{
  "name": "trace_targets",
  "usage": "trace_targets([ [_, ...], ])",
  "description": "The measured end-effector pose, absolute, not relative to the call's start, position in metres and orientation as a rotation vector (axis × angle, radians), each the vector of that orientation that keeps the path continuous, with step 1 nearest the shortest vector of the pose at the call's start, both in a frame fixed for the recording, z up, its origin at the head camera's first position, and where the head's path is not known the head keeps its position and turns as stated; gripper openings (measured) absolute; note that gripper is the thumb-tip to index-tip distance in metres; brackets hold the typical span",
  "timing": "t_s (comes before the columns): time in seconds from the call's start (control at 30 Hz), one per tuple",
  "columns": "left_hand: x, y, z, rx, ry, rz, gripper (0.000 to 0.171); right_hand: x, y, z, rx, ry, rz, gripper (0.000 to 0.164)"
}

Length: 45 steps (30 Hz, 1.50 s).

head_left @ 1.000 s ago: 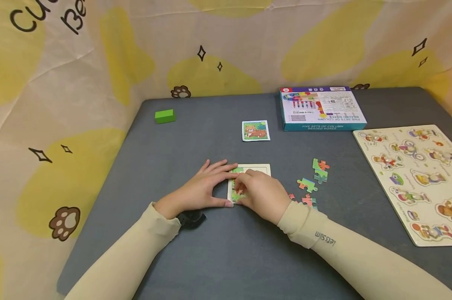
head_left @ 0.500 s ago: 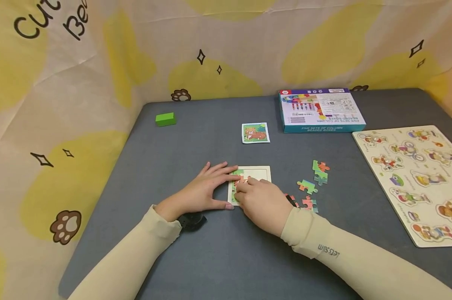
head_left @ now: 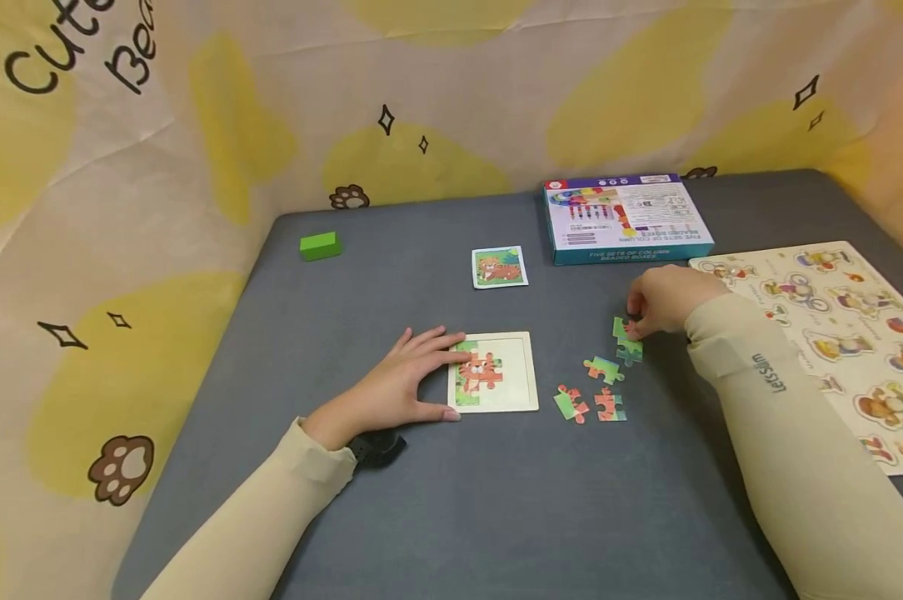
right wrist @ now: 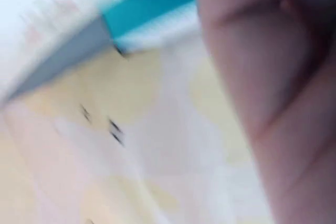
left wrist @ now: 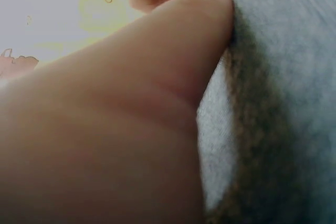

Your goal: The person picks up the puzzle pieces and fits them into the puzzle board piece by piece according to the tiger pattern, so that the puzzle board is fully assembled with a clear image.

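A square puzzle tray (head_left: 515,392) lies on the table in the head view, with joined tiger pieces (head_left: 481,372) along its left side. My left hand (head_left: 395,383) rests spread at the tray's left edge, fingers at the top and thumb at the lower corner. To the right, my right hand (head_left: 672,298) is over the far loose pieces, fingertips bent down at a red and green puzzle piece (head_left: 620,327); whether they pinch it is hidden. Nearby lie a blue-green piece (head_left: 629,353), a green piece (head_left: 604,369) and two red-toned pieces (head_left: 610,406). The wrist views show mostly skin.
A tiger picture card (head_left: 500,267) lies beyond the tray. At the back is a bead-set box (head_left: 631,221), with a wooden picture board (head_left: 834,337) at right, partly under my right forearm. A green block (head_left: 320,246) sits at the back left of the grey table (head_left: 451,500).
My right hand has left the tray and moved right and away to the loose pieces, uncovering the joined tiger pieces. My left hand has kept its place at the tray.
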State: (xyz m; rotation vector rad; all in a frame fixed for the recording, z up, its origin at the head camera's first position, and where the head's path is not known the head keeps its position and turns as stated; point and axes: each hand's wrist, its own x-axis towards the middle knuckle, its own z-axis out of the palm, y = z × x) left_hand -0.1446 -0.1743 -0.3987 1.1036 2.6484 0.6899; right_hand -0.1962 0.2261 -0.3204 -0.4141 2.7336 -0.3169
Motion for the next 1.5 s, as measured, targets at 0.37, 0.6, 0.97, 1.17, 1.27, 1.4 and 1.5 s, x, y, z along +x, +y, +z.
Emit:
trace_targets([
  [0.37,-0.144,-0.177,-0.399,1.105,2.644,0.724,0.08,-0.209,0.232,-0.336,-0.491,2.59,-0.507,0.026],
  [0.6,-0.144,-0.177,-0.401,1.102,2.635,0.715,0.079,-0.21,0.229,-0.339,-0.512,2.527,-0.566,0.03],
  [0.97,-0.145,-0.177,-0.401,1.111,2.639,0.708,0.079,-0.188,0.183,-0.314,-0.673,2.592,-0.876,0.011],
  [1.17,-0.146,-0.176,-0.399,1.107,2.636,0.702,0.08,-0.171,0.153,-0.307,-0.689,2.476,-1.095,0.013],
  [1.27,-0.146,-0.176,-0.397,1.104,2.634,0.703,0.08,-0.169,0.146,-0.309,-0.674,2.516,-1.115,0.003],
  [1.4,-0.146,-0.176,-0.398,1.101,2.634,0.699,0.08,-0.167,0.14,-0.314,-0.688,2.529,-1.13,0.014],
  [1.5,-0.146,-0.176,-0.398,1.095,2.635,0.693,0.08,-0.167,0.137,-0.317,-0.676,2.45,-1.164,0.029],
])
